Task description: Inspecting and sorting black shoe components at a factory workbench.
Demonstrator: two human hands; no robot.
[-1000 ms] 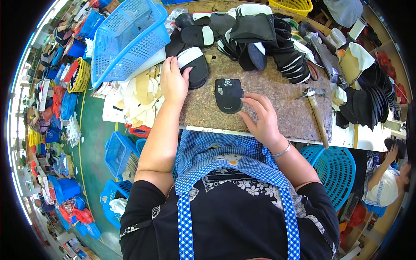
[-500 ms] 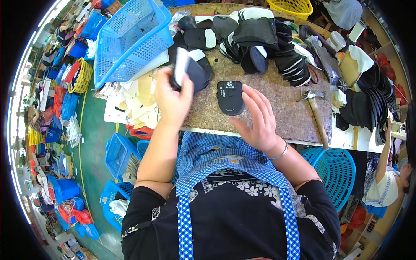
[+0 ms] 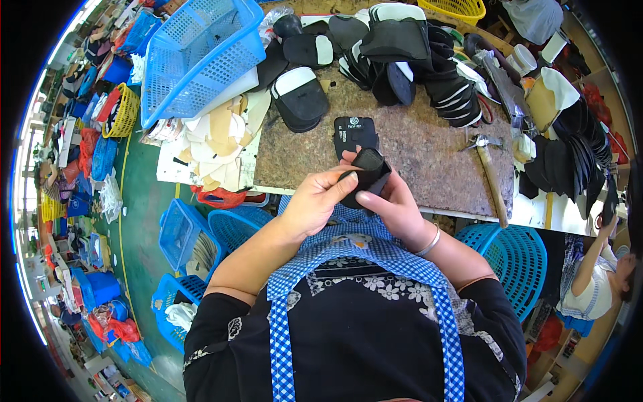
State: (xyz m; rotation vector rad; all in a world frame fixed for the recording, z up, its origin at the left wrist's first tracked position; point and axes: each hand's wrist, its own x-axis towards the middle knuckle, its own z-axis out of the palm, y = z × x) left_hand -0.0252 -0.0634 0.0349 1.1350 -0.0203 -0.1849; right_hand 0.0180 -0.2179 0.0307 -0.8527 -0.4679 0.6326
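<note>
You are gripping a soft black shoe piece (image 3: pixel 365 175) with the fingers of both your left hand (image 3: pixel 315 201) and right hand (image 3: pixel 392 204), near the speckled stone surface (image 3: pixel 429 147); a flat black sole (image 3: pixel 353 132) is lying just beyond.

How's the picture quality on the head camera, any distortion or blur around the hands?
Head view: strong fisheye bending, the hammer and stone slab edge curve, black vignette at the corners; even daylight, no glare; both hands and the black piece are sharp.
</note>
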